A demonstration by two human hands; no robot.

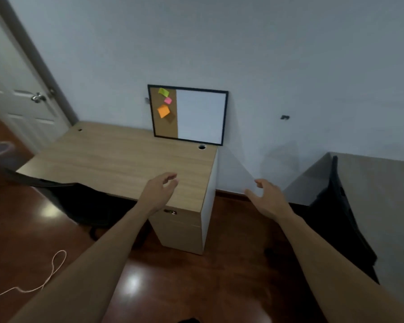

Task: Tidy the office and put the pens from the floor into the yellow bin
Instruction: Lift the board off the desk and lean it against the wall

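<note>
Both arms reach forward with nothing in either hand. The left hand [160, 191] hangs over the near right corner of a wooden desk [107, 157], fingers loosely curled and apart, thumb clear of them. The right hand [267, 198] is held out beside it, past the desk's end and above the dark wooden floor [184, 283], fingers spread and slightly bent. Beyond the left hand, at the back of the desk, a black-framed board [188, 114] leans against the wall, half cork, half white, with green, pink and orange sticky notes on the cork. A black chair [63, 197] is tucked under the desk to the left of the left forearm. To the right of the right arm stands a grey desk [380, 206] with a dark chair against it. A pale cord [40, 283] lies on the floor left of the left arm. No pens or yellow bin show in this view.
</note>
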